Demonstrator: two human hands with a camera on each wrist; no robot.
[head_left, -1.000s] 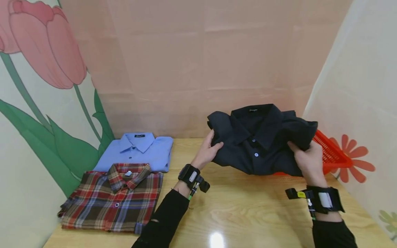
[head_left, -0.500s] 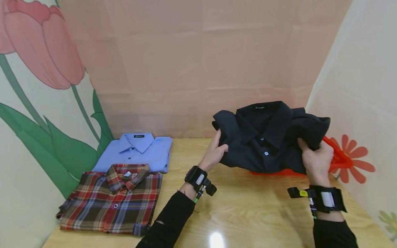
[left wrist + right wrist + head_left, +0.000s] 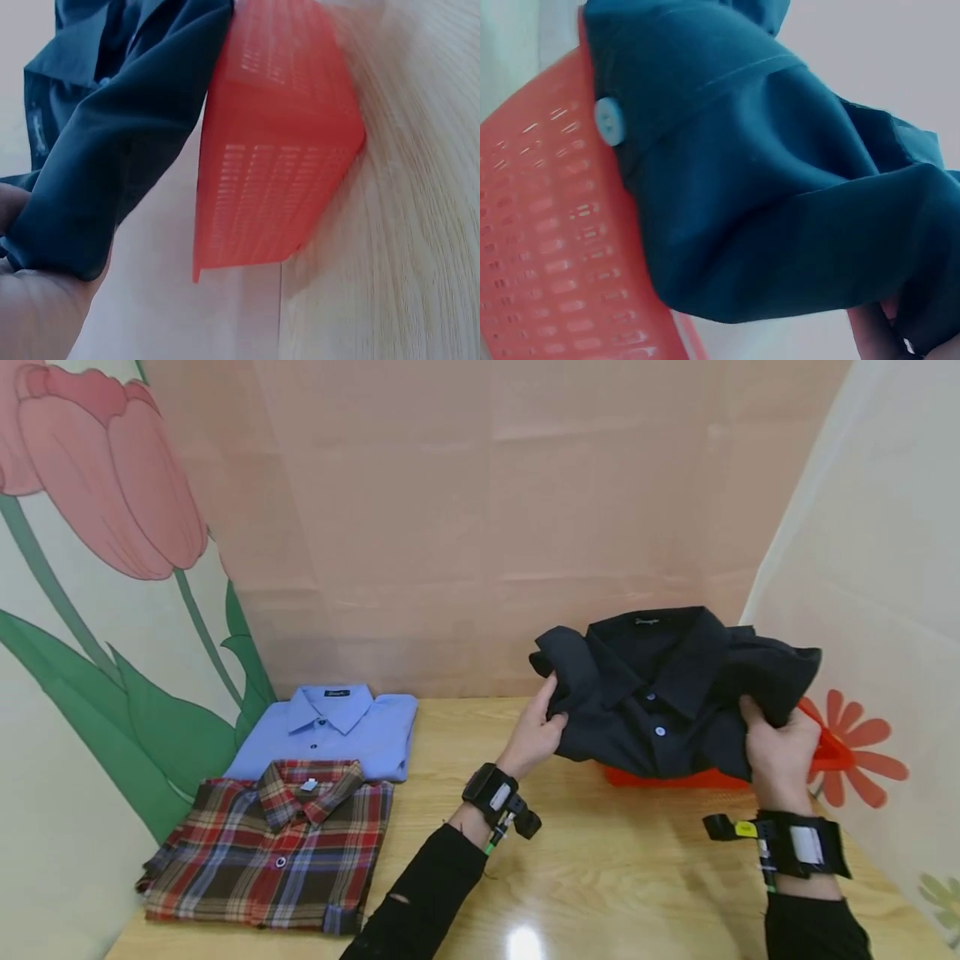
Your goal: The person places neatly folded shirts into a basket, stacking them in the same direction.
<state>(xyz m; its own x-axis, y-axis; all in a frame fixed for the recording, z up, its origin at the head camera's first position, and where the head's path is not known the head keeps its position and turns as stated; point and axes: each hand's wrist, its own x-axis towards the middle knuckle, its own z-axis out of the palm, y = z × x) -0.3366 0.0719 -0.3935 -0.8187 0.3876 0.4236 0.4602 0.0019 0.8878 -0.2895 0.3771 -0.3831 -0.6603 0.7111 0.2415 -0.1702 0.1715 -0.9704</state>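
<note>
A folded black shirt [image 3: 675, 693] with pale buttons is held up between both hands, collar toward the back wall. My left hand [image 3: 531, 731] grips its left side, thumb on top. On the other side my right hand [image 3: 783, 752] pinches the cloth, thumb on the front. Below the shirt stands a red perforated basket [image 3: 660, 780], mostly covered by it in the head view. From the left wrist, the shirt overlaps the rim of the basket [image 3: 277, 195]. In the right wrist view, a button hangs beside the basket wall [image 3: 555, 225].
At the left of the wooden table [image 3: 600, 877] lies a folded plaid shirt [image 3: 277, 860]. Behind it is a folded light blue shirt [image 3: 322, 731]. A pinkish backdrop [image 3: 480, 527] closes off the rear, and a white flowered sheet [image 3: 885, 610] stands at the right.
Both hands have carried the black shirt to the right, and it now covers more of the red basket. The plaid and blue shirts have stayed put.
</note>
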